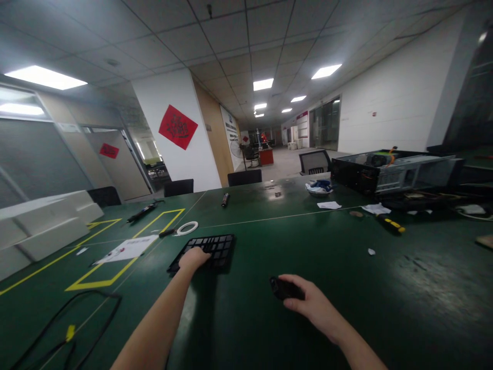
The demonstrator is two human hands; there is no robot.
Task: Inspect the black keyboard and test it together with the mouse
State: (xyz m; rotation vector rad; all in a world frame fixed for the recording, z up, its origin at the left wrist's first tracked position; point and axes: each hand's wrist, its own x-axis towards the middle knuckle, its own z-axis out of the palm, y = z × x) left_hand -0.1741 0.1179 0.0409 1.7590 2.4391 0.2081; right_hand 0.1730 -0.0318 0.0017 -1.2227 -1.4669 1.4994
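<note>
My left hand [193, 258] reaches over a black tray [223, 250] divided into small compartments. Its fingers are drawn together at the tray's middle, and whatever they pinch is hidden from me. A little to the right, above the green tabletop, my right hand [308, 298] is closed around a dark, oblong object [285, 289] whose kind I cannot make out. Just behind the tray lie a white ring [187, 228] and a short black-handled tool [167, 233].
An opened computer case [393, 172] stands at the back right, near a yellow-and-black screwdriver [392, 224] and a bowl [319, 190] with cloth. White foam blocks [50, 226] line the left side. A black cable [100, 295] loops at the front left; printed paper [127, 248] lies inside yellow tape.
</note>
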